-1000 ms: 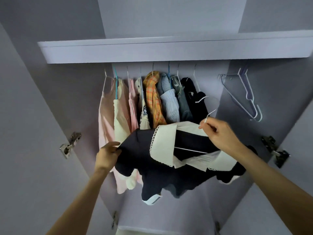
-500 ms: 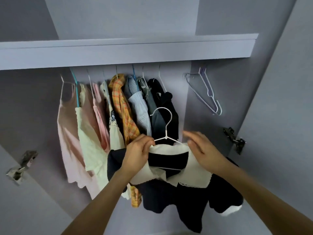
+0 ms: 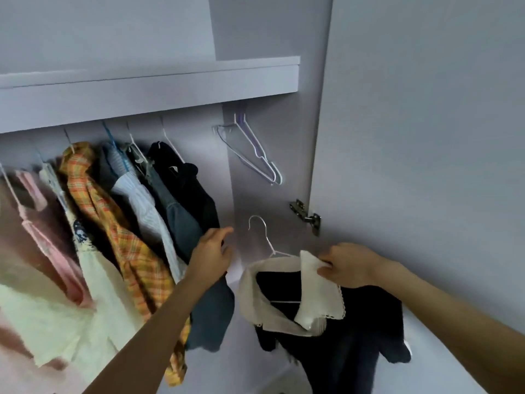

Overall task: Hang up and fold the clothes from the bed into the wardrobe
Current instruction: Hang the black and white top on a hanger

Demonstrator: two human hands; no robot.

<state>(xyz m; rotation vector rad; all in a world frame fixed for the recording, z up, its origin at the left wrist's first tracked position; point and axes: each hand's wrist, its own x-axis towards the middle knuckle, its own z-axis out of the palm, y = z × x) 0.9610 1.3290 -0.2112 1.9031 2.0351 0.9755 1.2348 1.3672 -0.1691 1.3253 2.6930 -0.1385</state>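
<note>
A dark navy dress with a wide cream collar sits on a white wire hanger below the rail, at the lower right. My right hand pinches the collar's right flap and carries the dress. My left hand lies with relaxed fingers against the dark hanging clothes, holding nothing. The row of hung clothes fills the rail's left part: pink, pale yellow, orange plaid, striped, grey and black.
Spare wire hangers hang at the rail's right end, with a gap between them and the black garment. A shelf runs above the rail. The open wardrobe door and its hinge stand at the right.
My left hand let go of the collar and moved left to the hanging clothes. My right hand now carries the dress alone, lower and to the right. The view swung right.
</note>
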